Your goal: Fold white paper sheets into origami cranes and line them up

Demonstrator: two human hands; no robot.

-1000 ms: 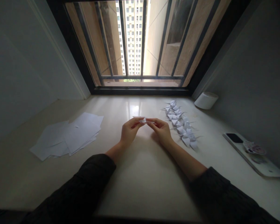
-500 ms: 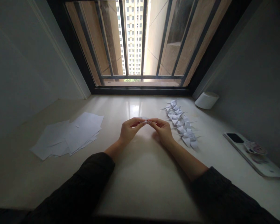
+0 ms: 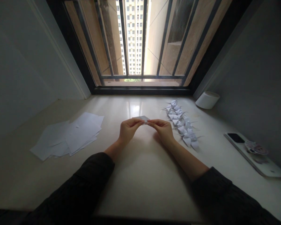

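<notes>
A small folded piece of white paper (image 3: 144, 118) is pinched between my two hands over the middle of the pale sill. My left hand (image 3: 130, 127) grips its left side with thumb and fingertips. On the other side, my right hand (image 3: 162, 128) pinches it the same way, and the fingertips of both hands nearly meet. Fingers cover much of the paper, so its full shape is hidden. Right of my right hand lies a cluster of folded white paper cranes (image 3: 181, 123), set close together in a slanting band.
Loose white paper sheets (image 3: 83, 131) overlap at the left. A white roll-shaped object (image 3: 207, 100) lies by the right wall, and a phone (image 3: 255, 154) with a round grip rests nearer on the right. Behind the sill stands a barred window (image 3: 142, 90) with a dark frame.
More of the folded paper shows above my fingertips now. My left hand has shifted slightly left; my right hand has barely moved.
</notes>
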